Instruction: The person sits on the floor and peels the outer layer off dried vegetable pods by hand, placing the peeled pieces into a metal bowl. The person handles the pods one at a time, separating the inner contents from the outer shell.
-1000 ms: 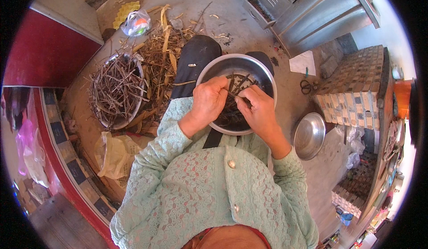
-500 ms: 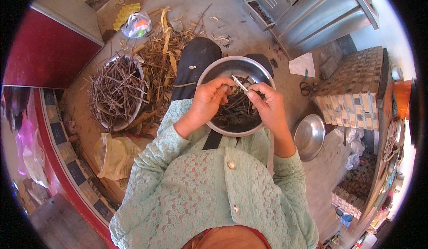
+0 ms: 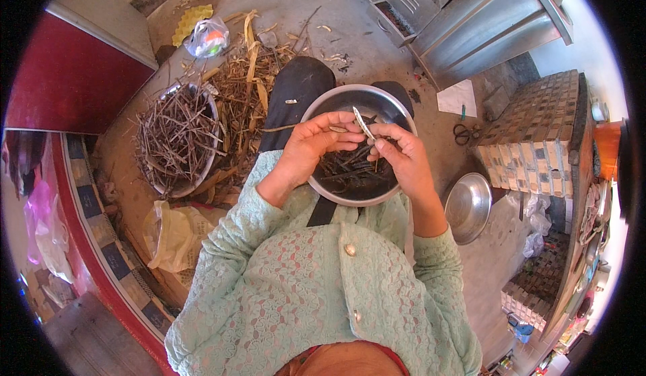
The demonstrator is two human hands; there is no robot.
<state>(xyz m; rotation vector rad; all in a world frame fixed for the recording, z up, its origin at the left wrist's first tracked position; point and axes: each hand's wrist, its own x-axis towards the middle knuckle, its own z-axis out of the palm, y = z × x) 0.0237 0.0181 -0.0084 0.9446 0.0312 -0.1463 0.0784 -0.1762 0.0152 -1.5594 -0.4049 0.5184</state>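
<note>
the person sits with a round steel bowl (image 3: 356,100) on the lap, and both hands meet above it. the left hand (image 3: 313,144) curls over the bowl's left half, its fingers bent around a thin pale strip (image 3: 363,124) that stands up between the two hands. the right hand (image 3: 404,157) comes in from the right, its grip closed, thumb and fingers pinching the lower part of the same strip, so both hands have hold of it. under the hands the bowl holds a heap of dark twig pieces (image 3: 346,171).

to the left on the floor stands a wide round basin (image 3: 192,184) piled with long bare twigs (image 3: 171,134). between that basin and the person's dark trouser leg (image 3: 296,87) lies a loose litter of dry husks and stalks (image 3: 245,87). farther off, a tied clear plastic bag (image 3: 207,36) rests by the wall. near the left, a crumpled yellowish bag (image 3: 175,235) lies on the floor beside a tiled edge.

to the right, an empty steel bowl (image 3: 468,208) sits on the floor just beside the person's right elbow. beyond it lie a pair of scissors (image 3: 464,134) and a sheet of white paper (image 3: 457,97), next to a tiled block (image 3: 531,140).
</note>
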